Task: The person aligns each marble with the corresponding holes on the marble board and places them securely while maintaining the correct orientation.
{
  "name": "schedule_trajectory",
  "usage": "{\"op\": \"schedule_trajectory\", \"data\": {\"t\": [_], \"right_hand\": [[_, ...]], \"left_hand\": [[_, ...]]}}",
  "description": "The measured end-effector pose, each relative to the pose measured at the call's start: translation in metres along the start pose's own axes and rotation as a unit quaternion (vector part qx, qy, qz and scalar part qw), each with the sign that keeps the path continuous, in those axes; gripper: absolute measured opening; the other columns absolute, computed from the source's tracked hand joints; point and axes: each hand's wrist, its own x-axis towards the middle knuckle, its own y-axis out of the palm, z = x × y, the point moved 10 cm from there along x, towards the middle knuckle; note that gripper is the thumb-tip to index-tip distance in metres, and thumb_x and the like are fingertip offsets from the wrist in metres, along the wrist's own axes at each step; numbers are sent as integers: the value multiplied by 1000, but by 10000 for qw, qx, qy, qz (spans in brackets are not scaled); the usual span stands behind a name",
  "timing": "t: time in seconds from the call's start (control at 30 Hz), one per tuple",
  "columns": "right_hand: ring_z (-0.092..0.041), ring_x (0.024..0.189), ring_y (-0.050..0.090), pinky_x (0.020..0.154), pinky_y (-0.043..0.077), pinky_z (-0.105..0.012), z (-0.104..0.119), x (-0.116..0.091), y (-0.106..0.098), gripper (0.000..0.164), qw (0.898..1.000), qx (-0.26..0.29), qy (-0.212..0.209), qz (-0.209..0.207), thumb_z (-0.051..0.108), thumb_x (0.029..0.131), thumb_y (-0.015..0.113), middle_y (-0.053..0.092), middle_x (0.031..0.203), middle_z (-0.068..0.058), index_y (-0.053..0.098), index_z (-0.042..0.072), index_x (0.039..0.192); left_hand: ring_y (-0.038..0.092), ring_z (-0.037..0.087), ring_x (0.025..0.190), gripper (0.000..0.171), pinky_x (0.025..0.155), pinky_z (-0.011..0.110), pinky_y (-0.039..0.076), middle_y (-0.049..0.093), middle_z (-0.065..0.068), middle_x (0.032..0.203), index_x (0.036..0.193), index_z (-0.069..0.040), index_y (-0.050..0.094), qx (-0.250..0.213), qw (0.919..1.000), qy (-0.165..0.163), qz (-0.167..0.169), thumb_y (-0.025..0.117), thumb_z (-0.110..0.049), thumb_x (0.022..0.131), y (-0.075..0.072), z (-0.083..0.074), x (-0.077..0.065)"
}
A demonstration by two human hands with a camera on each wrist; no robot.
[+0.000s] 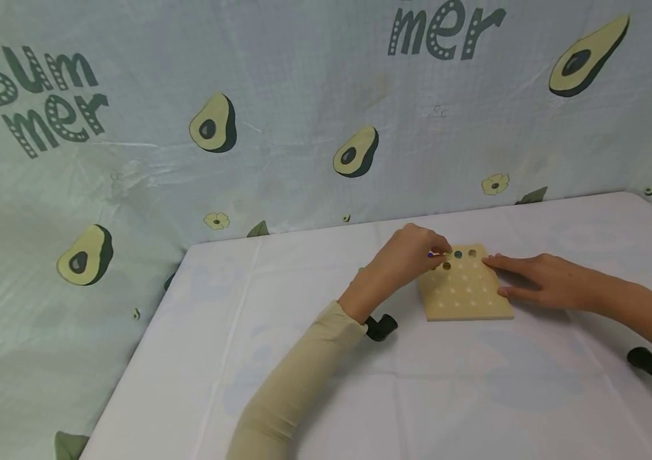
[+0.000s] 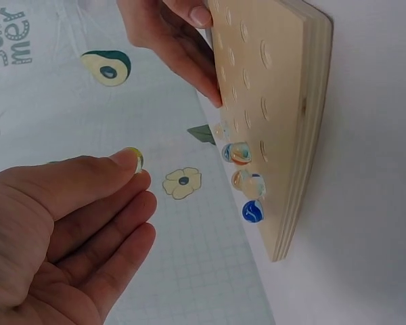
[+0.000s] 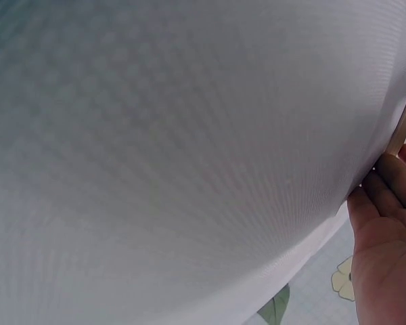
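— How is your left hand [image 1: 409, 252] posed?
— It arches rightward; my thumb and fingertip pinch a yellowish marble [image 2: 139, 161], the other fingers loosely bent.
— And the board?
— The wooden board [image 1: 470, 310] lies flat, rightward and toward me; a blue marble [image 2: 252, 211] sits near that hand. My right hand [image 1: 553, 281], fingers extended, touches the right edge.
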Motion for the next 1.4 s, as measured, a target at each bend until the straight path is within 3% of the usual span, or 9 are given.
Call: {"op": "schedule_trajectory", "data": {"t": [0.1,0.37,0.63,1.1,1.4], "right_hand": [[-30,114,68,92,54,-53,0,-1,-1,63,10000,17,3,-18,45,100,64,54,146,-21,51,10,150],[-29,114,68,91,55,-50,3,-2,-3,61,9998,-31,-137,-141,43,100,64,57,144,-20,53,10,149],[-26,113,68,89,56,-48,3,0,-3,60,9996,-72,-216,-165,42,100,65,57,144,-20,52,9,149],[-14,98,70,86,57,-46,4,0,-5,59,9991,-149,-335,-230,40,99,66,58,142,-21,53,9,148],[-19,102,71,86,57,-45,4,-3,-6,57,9987,-107,-375,-315,38,99,68,58,142,-20,54,11,147]], "left_hand": [[69,6,99,20,78,10,48,77,-4,108,114,-14,79,103,9999,25,27,74,-17,96,3,-2,6],[64,-2,84,21,69,7,47,76,-6,108,115,-16,79,-6,9996,-250,160,72,-21,97,16,3,19],[66,-2,89,20,76,8,48,76,-8,108,115,-17,79,-66,9986,-447,282,73,-20,96,23,4,29],[63,0,83,17,70,11,49,74,-9,105,109,-18,81,-257,9941,-906,544,75,-13,94,33,13,41],[62,1,86,18,72,12,49,73,-9,106,109,-18,81,-358,9928,-1049,454,75,-11,94,42,12,46]]}}
